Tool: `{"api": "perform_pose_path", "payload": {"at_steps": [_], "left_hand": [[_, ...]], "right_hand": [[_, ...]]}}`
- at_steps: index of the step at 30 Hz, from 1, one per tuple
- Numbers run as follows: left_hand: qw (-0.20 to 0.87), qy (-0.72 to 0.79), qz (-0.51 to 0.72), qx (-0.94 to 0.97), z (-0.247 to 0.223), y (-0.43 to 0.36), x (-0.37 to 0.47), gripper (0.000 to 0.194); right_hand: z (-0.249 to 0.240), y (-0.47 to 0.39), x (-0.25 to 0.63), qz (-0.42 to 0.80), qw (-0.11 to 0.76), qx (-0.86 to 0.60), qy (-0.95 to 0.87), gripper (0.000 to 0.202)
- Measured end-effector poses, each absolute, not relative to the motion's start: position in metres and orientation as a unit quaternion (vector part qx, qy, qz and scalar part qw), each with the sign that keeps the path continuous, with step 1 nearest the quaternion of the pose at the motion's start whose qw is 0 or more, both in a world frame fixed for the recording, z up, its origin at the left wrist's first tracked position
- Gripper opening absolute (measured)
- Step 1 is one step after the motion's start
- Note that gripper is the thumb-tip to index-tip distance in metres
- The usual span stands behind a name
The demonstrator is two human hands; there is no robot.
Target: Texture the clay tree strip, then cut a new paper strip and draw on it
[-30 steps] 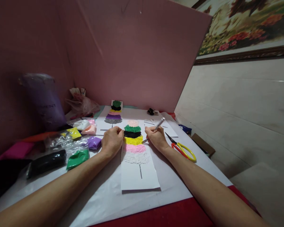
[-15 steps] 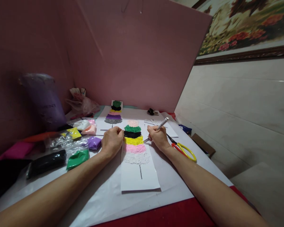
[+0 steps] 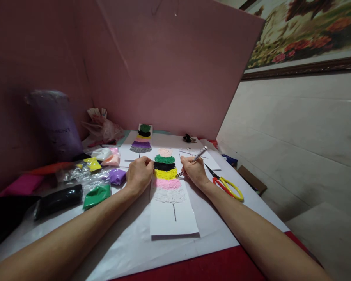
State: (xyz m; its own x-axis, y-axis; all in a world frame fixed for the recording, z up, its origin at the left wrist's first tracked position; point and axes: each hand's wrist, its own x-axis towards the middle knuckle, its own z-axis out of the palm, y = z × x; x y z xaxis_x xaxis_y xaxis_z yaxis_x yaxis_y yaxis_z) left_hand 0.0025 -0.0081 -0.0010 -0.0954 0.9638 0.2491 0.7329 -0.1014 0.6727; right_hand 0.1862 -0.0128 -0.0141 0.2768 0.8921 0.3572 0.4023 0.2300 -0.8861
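Note:
A white card (image 3: pixel 175 226) lies lengthwise before me, bearing a tree of coloured clay bands (image 3: pixel 167 183): peach, green, black, yellow, pink and white, over a dark drawn trunk. My left hand (image 3: pixel 139 173) is closed, its thumb and fingertips pressed together on the card's left edge beside the black band. In my right hand (image 3: pixel 193 169) is a small fork (image 3: pixel 199 154) with a patterned handle, held like a pen. Its tines touch the right end of the yellow band. The fingertips gripping the fork are partly hidden.
Red-and-yellow scissors (image 3: pixel 226 186) lie right of my right wrist. Bagged clay, including a green packet (image 3: pixel 97 196) and a purple packet (image 3: pixel 117 176), crowds the left. Behind are another clay tree card (image 3: pixel 142 144) and keys (image 3: pixel 190 138). A pink panel (image 3: pixel 169 70) closes the back.
The fork's tines have shifted slightly left, from just off the yellow band's right edge onto its end. My left hand stays at the card's edge. The view has shifted a little.

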Motion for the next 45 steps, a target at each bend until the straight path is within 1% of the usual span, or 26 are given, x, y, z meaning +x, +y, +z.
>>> {"api": "perform_pose_path", "payload": {"at_steps": [17, 32, 45], "left_hand": [[0.162, 0.651, 0.350, 0.653, -0.001, -0.009, 0.002, 0.023], [0.158, 0.651, 0.351, 0.654, -0.001, -0.008, 0.002, 0.023], [0.159, 0.650, 0.355, 0.653, -0.002, -0.008, 0.002, 0.023]], "right_hand": [[-0.013, -0.006, 0.190, 0.237, 0.519, -0.627, -0.531, 0.029], [-0.011, -0.004, 0.193, 0.212, 0.512, -0.638, -0.535, 0.029], [-0.011, -0.008, 0.194, 0.177, 0.553, -0.618, -0.530, 0.031]]}}
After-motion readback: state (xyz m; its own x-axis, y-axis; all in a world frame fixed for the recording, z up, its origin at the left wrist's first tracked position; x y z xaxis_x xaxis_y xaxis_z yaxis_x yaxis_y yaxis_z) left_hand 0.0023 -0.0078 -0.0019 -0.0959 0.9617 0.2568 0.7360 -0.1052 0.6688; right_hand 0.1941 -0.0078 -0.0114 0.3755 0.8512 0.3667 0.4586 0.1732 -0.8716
